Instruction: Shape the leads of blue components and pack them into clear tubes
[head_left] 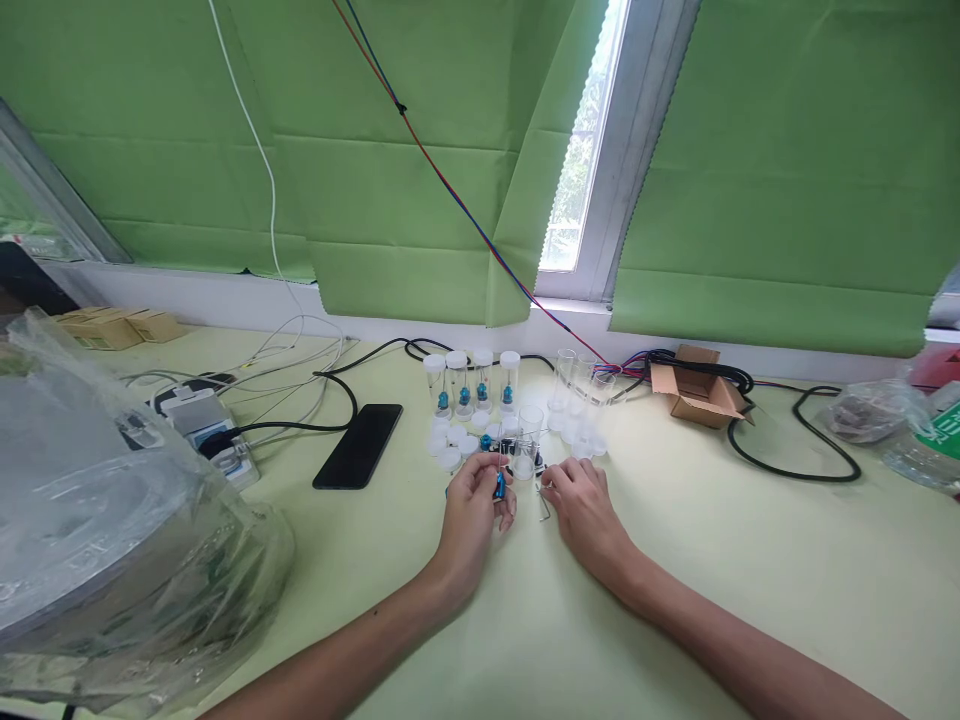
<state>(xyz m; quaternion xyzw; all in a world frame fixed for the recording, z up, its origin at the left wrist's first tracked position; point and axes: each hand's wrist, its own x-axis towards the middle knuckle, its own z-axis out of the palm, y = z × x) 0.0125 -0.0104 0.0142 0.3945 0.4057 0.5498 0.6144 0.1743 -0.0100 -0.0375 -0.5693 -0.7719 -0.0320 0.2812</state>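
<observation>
My left hand (474, 500) is closed, pinching a small blue metal part (499, 487) with a thin rod rising from it. My right hand (581, 500) rests on the table to the right, its fingertips drawn together beside a thin bent metal rod (544, 510) that looks like a hex key. What those fingertips hold is hidden. Just beyond and between the hands stands an open clear tube (529, 440). Small black and blue parts (495, 444) lie around its base. Behind them is a row of white-capped clear tubes (464, 385) with blue parts inside.
Loose white caps (450, 458) lie left of the small parts. More open clear tubes (566, 380) stand at the back right, near a small open cardboard box (694, 395). A black phone (358, 447), a power strip (225, 455) with cables, and a large plastic-wrapped object (127, 560) occupy the left.
</observation>
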